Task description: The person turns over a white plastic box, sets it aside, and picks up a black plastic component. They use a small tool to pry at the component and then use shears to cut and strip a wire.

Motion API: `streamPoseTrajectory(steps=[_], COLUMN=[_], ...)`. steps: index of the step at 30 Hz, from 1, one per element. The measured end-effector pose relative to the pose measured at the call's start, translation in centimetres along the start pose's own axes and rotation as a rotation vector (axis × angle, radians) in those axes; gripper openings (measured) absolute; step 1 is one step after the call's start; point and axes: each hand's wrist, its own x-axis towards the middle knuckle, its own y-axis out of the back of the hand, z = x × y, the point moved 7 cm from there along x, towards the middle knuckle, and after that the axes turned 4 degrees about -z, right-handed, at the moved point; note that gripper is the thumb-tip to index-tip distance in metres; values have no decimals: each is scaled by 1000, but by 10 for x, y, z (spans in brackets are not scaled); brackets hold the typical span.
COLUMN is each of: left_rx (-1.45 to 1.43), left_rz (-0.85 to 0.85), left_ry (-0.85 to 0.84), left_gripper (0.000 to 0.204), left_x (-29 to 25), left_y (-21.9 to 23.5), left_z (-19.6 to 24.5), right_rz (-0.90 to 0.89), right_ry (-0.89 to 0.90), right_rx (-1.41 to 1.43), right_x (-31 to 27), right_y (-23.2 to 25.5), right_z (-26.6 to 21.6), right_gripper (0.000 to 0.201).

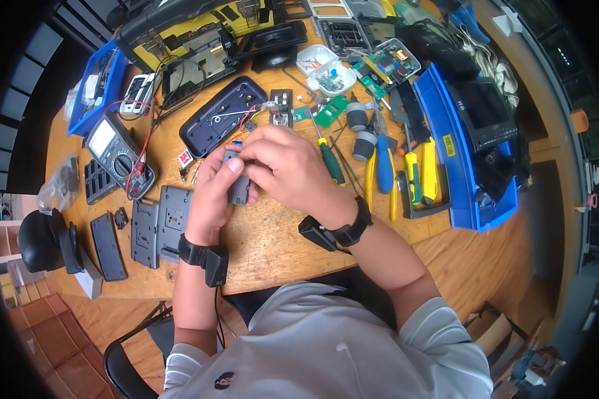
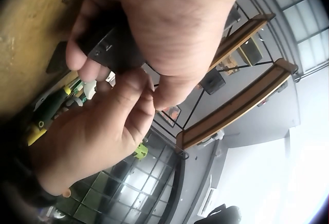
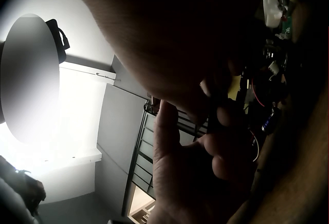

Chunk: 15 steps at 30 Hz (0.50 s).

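Note:
A small dark grey plastic case (image 1: 238,191) is held over the front of the wooden table by my left hand (image 1: 209,196), thumb on its face and fingers behind it. My right hand (image 1: 294,169) comes from the other side, with thumb and fingertips pinched at the case's upper end. In the left wrist view, the case's end (image 2: 114,47) shows small openings, and the right hand (image 2: 97,126) has its thumb and forefinger pressed together at its edge. I cannot tell whether they pinch a small part too. The right wrist view is dark, with the case hidden.
Grey plastic plates (image 1: 144,233) and a multimeter (image 1: 120,159) lie left. Beyond the hands is a dark blue housing (image 1: 223,113) with wires. Screwdrivers (image 1: 384,163), pliers and green circuit boards (image 1: 330,112) spread right, before a blue bin (image 1: 469,199). A yellow-black toolbox stands behind.

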Motion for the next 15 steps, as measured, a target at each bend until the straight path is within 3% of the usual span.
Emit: streamPoseTrajectory(steps=[2, 4, 5, 7, 10, 11, 13, 15], left_rx=[-57, -65, -74, 4, 28, -23, -59, -94], left_rz=[34, 43, 50, 87, 105, 83, 79, 75], left_ry=[-53, -89, -124, -136, -160, -170, -160, -148], left_gripper=[50, 53, 57, 63, 66, 64, 65, 66], left_x=[-2, -3, -3, -3, -4, -4, -4, -5], left_y=[3, 2, 2, 1, 2, 1, 2, 3], left_z=[1, 5, 9, 9, 11, 12, 11, 11], right_rz=[74, 30, 30, -168, -134, -137, -75, -75], right_ry=[38, -193, -191, -608, -658, -657, -294, -225], right_rx=[-25, 86, 87, 704, 834, 833, 392, 365], right_x=[-1, -3, -2, -13, -20, -20, -8, -10], right_y=[3, 0, 1, -25, -36, -36, -19, -24], right_z=[-5, 8, 7, 27, 37, 36, 18, 22], right_gripper=[19, 23, 23, 23, 19, 19, 18, 16])
